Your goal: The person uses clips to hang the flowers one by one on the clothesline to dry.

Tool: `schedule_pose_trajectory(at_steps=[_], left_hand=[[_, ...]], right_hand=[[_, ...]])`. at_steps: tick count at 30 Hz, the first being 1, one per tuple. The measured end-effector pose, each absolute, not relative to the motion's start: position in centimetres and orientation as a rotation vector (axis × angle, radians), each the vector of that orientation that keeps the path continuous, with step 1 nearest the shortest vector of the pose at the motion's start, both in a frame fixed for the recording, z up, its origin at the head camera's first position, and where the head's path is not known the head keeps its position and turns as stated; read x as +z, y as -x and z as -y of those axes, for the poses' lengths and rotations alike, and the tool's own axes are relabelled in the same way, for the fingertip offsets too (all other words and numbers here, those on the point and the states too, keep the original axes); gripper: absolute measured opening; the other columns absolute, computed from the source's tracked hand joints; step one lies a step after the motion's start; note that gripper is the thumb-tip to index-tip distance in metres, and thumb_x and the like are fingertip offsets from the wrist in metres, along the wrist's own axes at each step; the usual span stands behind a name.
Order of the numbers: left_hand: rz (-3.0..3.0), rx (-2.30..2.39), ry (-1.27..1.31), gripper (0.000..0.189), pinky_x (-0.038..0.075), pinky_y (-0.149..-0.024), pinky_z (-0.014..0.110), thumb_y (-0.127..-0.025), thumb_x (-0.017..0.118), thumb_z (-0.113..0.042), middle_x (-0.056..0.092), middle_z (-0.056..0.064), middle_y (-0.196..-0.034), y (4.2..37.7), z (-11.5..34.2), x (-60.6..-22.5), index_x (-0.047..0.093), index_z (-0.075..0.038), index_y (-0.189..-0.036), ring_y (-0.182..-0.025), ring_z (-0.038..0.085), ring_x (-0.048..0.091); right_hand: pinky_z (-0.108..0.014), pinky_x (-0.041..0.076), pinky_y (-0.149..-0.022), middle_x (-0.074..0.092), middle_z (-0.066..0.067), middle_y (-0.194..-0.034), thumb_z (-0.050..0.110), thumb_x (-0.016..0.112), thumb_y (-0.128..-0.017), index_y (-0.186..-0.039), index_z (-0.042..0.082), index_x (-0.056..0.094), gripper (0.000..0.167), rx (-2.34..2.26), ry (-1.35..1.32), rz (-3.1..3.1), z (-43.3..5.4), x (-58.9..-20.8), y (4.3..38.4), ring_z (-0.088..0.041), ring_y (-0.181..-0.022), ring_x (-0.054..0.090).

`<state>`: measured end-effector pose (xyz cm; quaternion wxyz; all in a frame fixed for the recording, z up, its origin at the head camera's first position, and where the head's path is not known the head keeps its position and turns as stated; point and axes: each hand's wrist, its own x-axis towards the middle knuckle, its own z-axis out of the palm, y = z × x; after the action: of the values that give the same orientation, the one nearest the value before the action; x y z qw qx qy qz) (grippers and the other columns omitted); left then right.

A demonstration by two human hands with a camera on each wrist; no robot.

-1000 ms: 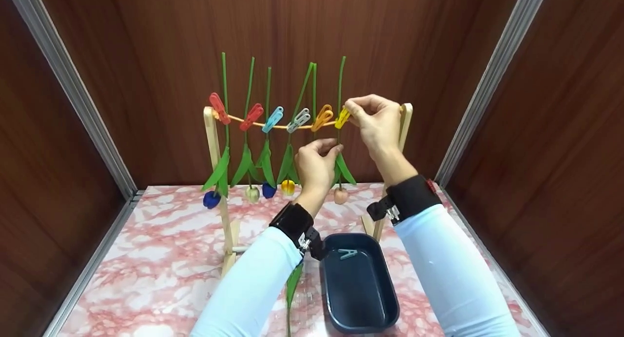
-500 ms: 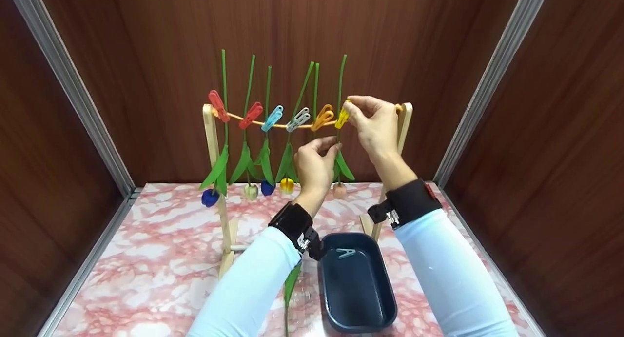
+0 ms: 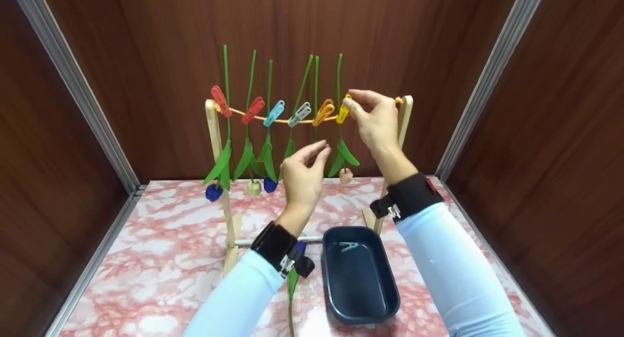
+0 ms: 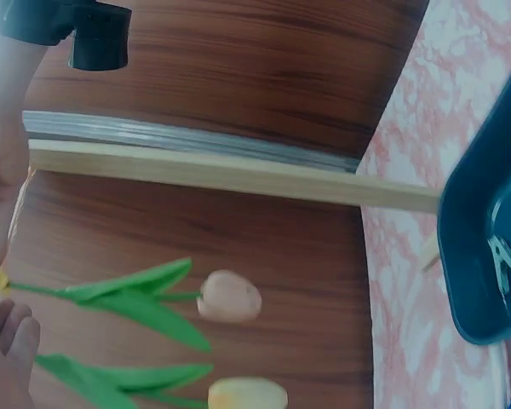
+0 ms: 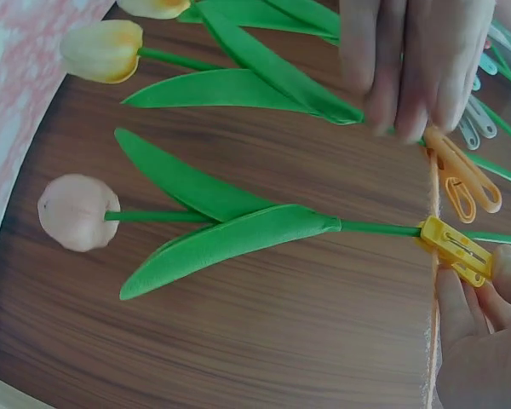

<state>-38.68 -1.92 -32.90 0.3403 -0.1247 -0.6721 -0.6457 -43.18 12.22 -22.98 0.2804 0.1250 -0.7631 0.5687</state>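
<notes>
My right hand (image 3: 379,123) pinches the handle end of a yellow clothespin (image 5: 456,249) between thumb and fingers. The clothespin sits on an orange cord (image 5: 433,341) and clasps the green stem of a pale pink artificial tulip (image 5: 78,213), which hangs flower down. My left hand (image 3: 303,177) is just left of that tulip, fingers fairly straight and nothing between them. In the right wrist view its fingers (image 5: 409,68) pass in front of the neighbouring tulip's stem, near an orange clothespin (image 5: 465,177).
More tulips hang along the cord from red, blue and grey clothespins (image 3: 300,114). A wooden frame (image 3: 214,132) carries the cord. Below stands a dark blue tray (image 3: 327,278) with a light clothespin (image 3: 348,246) inside. Another blue tulip (image 3: 292,283) lies on the table beside it.
My left hand has let go of the pink tulip's stem and moved down and left. My right hand stays on the yellow clothespin.
</notes>
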Motion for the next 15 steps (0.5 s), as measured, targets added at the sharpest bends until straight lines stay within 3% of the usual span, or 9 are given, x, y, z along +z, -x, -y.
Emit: schedule_pose_trajectory(at_steps=[10, 15], left_hand=[[1.748, -1.669, 0.31, 0.019, 0.064, -0.081, 0.027, -0.097, 0.08, -0.011, 0.082, 0.008, -0.107, 37.4, 4.6, -34.6, 0.082, -0.002, -0.114, -0.092, 0.017, 0.078], [1.735, -1.67, 0.351, 0.021, 0.064, -0.085, 0.027, -0.098, 0.08, -0.012, 0.081, 0.008, -0.109, 35.8, 7.0, -35.0, 0.081, -0.004, -0.117, -0.095, 0.018, 0.079]], right_hand=[[-0.019, 0.057, -0.085, 0.076, -0.012, -0.127, 0.016, 0.081, -0.098, -0.132, 0.001, 0.074, 0.038, 1.368, -0.368, 2.056, -13.0, -22.6, 42.2, -0.021, -0.107, 0.074], [-0.02, 0.053, -0.096, 0.075, -0.009, -0.131, 0.022, 0.08, -0.099, -0.133, 0.003, 0.073, 0.04, 1.261, -0.444, 2.013, -13.7, -23.2, 39.9, -0.019, -0.107, 0.072]])
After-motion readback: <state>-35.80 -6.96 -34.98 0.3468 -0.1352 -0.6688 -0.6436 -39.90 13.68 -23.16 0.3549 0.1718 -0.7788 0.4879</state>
